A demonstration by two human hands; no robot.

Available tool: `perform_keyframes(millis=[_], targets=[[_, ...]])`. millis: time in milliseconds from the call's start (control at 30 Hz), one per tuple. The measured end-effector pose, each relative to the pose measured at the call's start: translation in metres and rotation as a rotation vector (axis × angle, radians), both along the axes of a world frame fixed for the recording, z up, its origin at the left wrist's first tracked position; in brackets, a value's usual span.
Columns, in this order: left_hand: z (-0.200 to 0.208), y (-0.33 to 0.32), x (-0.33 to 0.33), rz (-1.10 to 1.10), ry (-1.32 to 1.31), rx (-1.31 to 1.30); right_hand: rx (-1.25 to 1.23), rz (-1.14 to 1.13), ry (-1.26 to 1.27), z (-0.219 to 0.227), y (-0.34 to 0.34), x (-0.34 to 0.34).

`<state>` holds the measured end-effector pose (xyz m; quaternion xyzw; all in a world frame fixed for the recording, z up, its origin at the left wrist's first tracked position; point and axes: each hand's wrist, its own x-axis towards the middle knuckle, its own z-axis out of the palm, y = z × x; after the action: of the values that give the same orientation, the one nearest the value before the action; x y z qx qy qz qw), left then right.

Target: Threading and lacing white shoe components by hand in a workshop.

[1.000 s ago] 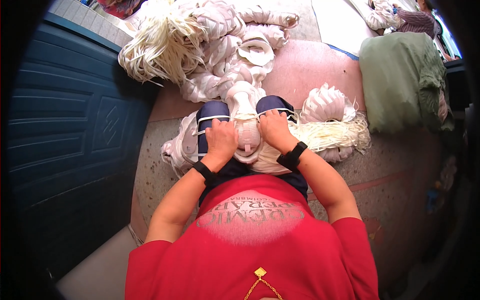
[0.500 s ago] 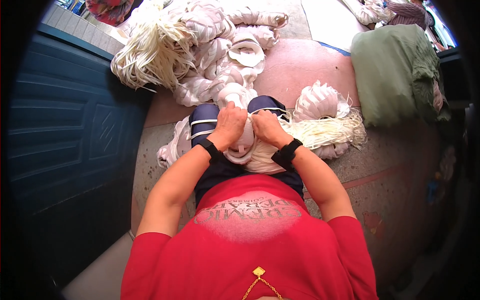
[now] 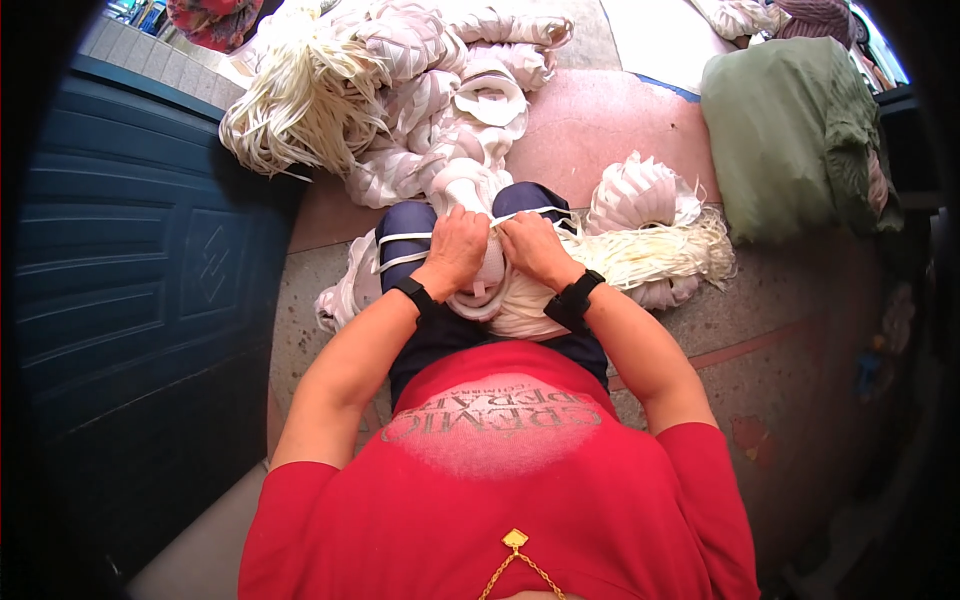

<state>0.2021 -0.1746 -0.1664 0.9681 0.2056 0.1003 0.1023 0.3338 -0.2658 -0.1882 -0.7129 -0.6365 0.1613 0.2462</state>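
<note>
A pale pinkish-white shoe upper lies between my knees, its opening toward me and its other end showing past my hands. My left hand is over its left side, fingers closed in a pinch on a flat white shoelace that trails across my left knee. On the right side of the upper, my right hand also pinches the lace, and a length of it runs over my right knee. The fingertips are close together above the upper, so the lace holes there are hidden.
Beside my right knee lie a bundle of cream laces and a roll of stacked uppers. Ahead is a heap of more uppers with a big lace bundle. A dark blue panelled door stands left; a green sack sits right.
My hands stay at the upper with fingers closed, shifting only slightly. The lace over my right knee lies a little differently. The whole view has tilted a little.
</note>
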Motion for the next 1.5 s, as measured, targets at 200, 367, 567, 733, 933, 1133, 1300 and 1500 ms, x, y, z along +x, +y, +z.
perform_keyframes(millis=[200, 367, 567, 733, 933, 1133, 1300, 1500], targets=[[0.012, 0.03, 0.01, 0.331, -0.122, -0.597, 0.052, 0.085, 0.018, 0.004, 0.005, -0.005], [0.022, 0.053, 0.017, 0.401, -0.208, -1.046, -0.05, 0.18, -0.492, 0.04, 0.016, -0.014], [0.039, 0.058, 0.025, 0.38, -0.181, -1.358, 0.266, 0.158, -0.225, 0.04, 0.021, -0.001], [0.037, 0.051, 0.029, 0.419, -0.124, -1.425, 0.691, 0.015, -0.036, 0.177, 0.047, 0.031], [0.045, 0.054, 0.023, 0.464, -0.186, -1.406, 0.092, 0.164, -0.072, 0.05, 0.02, 0.011], [0.046, 0.059, 0.012, 0.461, -0.196, -1.408, 0.012, 0.275, -0.55, 0.034, 0.021, -0.017], [0.05, 0.058, 0.016, 0.457, -0.171, -1.404, -0.004, 0.427, -0.66, 0.032, 0.024, -0.01], [0.028, 0.059, 0.02, 0.401, -0.198, -1.388, 0.789, 0.122, -0.104, 0.171, 0.037, 0.001]])
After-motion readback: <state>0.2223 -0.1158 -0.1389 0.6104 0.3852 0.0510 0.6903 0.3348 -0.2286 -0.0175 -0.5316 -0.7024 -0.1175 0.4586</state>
